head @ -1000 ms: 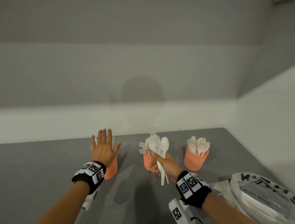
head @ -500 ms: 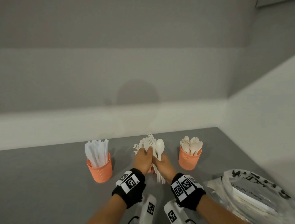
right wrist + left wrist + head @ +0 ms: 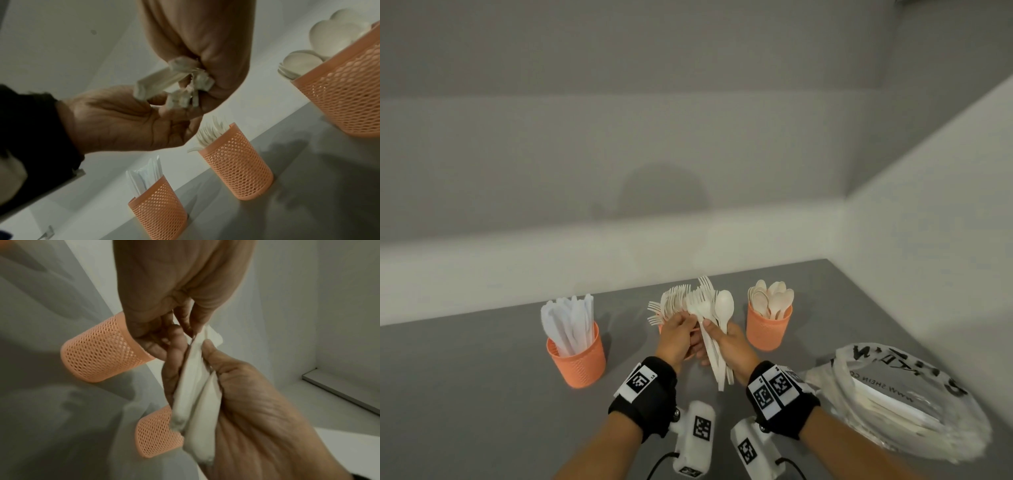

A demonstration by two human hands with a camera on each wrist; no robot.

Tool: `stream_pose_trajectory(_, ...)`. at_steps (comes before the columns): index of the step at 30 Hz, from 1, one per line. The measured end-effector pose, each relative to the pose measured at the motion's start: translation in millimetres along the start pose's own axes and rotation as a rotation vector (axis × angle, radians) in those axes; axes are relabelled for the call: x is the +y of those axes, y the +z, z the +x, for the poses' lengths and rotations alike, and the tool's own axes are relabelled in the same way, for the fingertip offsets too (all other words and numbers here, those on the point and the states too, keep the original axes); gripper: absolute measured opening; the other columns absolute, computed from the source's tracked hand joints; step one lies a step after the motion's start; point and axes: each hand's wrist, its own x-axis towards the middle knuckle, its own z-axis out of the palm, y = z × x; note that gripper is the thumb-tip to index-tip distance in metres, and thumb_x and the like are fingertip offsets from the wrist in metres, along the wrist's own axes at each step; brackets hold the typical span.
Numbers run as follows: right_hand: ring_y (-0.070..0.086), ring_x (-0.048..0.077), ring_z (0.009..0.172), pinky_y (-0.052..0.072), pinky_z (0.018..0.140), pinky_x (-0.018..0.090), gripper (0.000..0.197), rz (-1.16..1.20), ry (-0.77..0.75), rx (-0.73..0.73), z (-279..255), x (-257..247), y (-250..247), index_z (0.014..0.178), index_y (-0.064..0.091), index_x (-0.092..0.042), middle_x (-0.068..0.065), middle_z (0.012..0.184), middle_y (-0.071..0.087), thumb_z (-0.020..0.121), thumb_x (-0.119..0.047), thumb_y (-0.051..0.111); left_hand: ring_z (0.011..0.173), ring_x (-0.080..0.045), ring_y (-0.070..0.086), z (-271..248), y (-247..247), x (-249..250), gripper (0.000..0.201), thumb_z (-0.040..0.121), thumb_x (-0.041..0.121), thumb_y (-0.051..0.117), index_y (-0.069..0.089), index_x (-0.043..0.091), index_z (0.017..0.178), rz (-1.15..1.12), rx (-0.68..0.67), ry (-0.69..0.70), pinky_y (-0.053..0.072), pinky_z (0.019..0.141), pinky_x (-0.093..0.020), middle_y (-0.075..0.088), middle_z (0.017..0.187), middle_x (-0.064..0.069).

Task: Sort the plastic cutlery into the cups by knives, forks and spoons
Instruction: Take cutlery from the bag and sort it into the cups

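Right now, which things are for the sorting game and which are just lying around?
For the sorting:
- knife cup
- fork cup
- spoon cup
- bundle of cutlery, held by the right hand; the left hand pinches one piece

Just lying around:
- plastic bag

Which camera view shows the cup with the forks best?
The right wrist view: the fork cup stands whole, its mesh wall unobstructed and fork tines above its rim. In the head view both hands hide nearly all of it. The left wrist view shows only cup walls, no contents.
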Motion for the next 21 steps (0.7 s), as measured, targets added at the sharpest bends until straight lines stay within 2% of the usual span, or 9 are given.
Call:
stream_pose_trajectory(3, 0.067, 0.016, 0.054, 0.055, 0.049, 0.027, 0.024, 0.031, -0.005, 0.011, 1, 1, -1, 0.106, 0.06, -0.003, 0.009, 0.073, 0.068, 0.098, -0.02, 0.045, 0.042, -0.014, 0.052, 4, 1, 3, 0.023, 0.097, 0.011, 0.034, 0.05, 0.008, 0.081, -0.093, 0.056, -0.034, 0.042, 0.041, -0.023, 0.055, 0.055, -0.005)
stream_pose_trajectory(6, 0.065, 0.019, 0.052, 0.056, 0.048, 0.029, 0.021, -0.009, 0.011, 0.037, -1, 1, -5, 0.092, 0.06, -0.01, 0.01, 0.069, 0.065, 0.099, -0.022, 0.043, 0.051, -0.02, 0.053, 7, 1, 8, 0.027, 0.092, 0.006, 0.031, 0.051, 0.006, 0.073, -0.188, 0.08, -0.052, 0.043, 0.047, -0.025, 0.053, 0.067, -0.012)
stream_pose_trajectory(7, 0.063, 0.017, 0.048, 0.053, 0.045, 0.027, 0.02, -0.011, 0.008, 0.065, -3, 1, -8, 0.089, 0.057, -0.01, 0.01, 0.065, 0.064, 0.099, -0.02, 0.043, 0.05, -0.018, 0.05, 7, 1, 11, 0.028, 0.09, 0.004, 0.029, 0.05, 0.006, 0.07, -0.175, 0.091, -0.041, 0.041, 0.047, -0.024, 0.051, 0.065, -0.011)
stream_pose_trajectory(9, 0.054, 0.009, 0.038, 0.044, 0.038, 0.02, 0.016, -0.05, -0.02, 0.127, -5, 2, -15, 0.088, 0.052, -0.008, 0.007, 0.062, 0.058, 0.099, -0.016, 0.043, 0.038, -0.01, 0.039, 4, 2, 16, 0.027, 0.09, 0.004, 0.024, 0.046, 0.008, 0.074, -0.159, 0.091, -0.028, 0.03, 0.037, -0.019, 0.046, 0.054, -0.004)
stream_pose_trajectory(12, 0.042, 0.001, 0.033, 0.032, 0.034, 0.014, 0.006, -0.182, -0.069, 0.218, -2, 11, -27, 0.095, 0.048, -0.009, 0.002, 0.064, 0.053, 0.097, -0.014, 0.045, 0.027, -0.006, 0.028, -1, 8, 15, 0.035, 0.095, 0.02, 0.027, 0.044, 0.016, 0.065, -0.127, 0.05, -0.035, 0.017, 0.031, -0.013, 0.037, 0.041, 0.004)
stream_pose_trajectory(15, 0.046, 0.004, 0.045, 0.033, 0.041, 0.011, 0.003, -0.26, -0.107, 0.26, 1, 17, -33, 0.092, 0.049, -0.014, -0.002, 0.061, 0.054, 0.095, -0.013, 0.049, 0.032, -0.008, 0.028, 0, 21, 4, 0.037, 0.093, 0.038, 0.042, 0.042, 0.016, 0.063, 0.068, 0.014, -0.006, 0.022, 0.033, -0.016, 0.036, 0.045, 0.003)
stream_pose_trajectory(17, 0.052, 0.007, 0.057, 0.04, 0.054, 0.014, 0.002, -0.264, -0.119, 0.257, -1, 18, -34, 0.095, 0.05, -0.015, -0.002, 0.067, 0.056, 0.094, -0.013, 0.05, 0.033, -0.007, 0.03, -4, 32, -4, 0.034, 0.09, 0.036, 0.053, 0.047, 0.012, 0.067, 0.132, -0.018, 0.031, 0.024, 0.033, -0.016, 0.04, 0.05, -0.001)
stream_pose_trajectory(19, 0.056, 0.004, 0.068, 0.044, 0.063, 0.016, 0.005, -0.276, -0.117, 0.25, -4, 17, -35, 0.1, 0.048, -0.015, -0.004, 0.075, 0.057, 0.094, -0.014, 0.049, 0.031, -0.005, 0.033, -9, 44, -10, 0.03, 0.089, 0.032, 0.057, 0.052, 0.009, 0.069, 0.123, -0.027, 0.047, 0.025, 0.033, -0.016, 0.044, 0.052, -0.004)
stream_pose_trajectory(21, 0.055, -0.001, 0.067, 0.042, 0.059, 0.01, 0.006, -0.294, -0.114, 0.226, -8, 14, -36, 0.102, 0.045, -0.016, -0.007, 0.078, 0.055, 0.096, -0.015, 0.047, 0.03, -0.003, 0.035, -10, 51, -14, 0.026, 0.088, 0.027, 0.059, 0.053, 0.009, 0.07, 0.097, 0.031, 0.055, 0.027, 0.033, -0.016, 0.044, 0.053, -0.004)
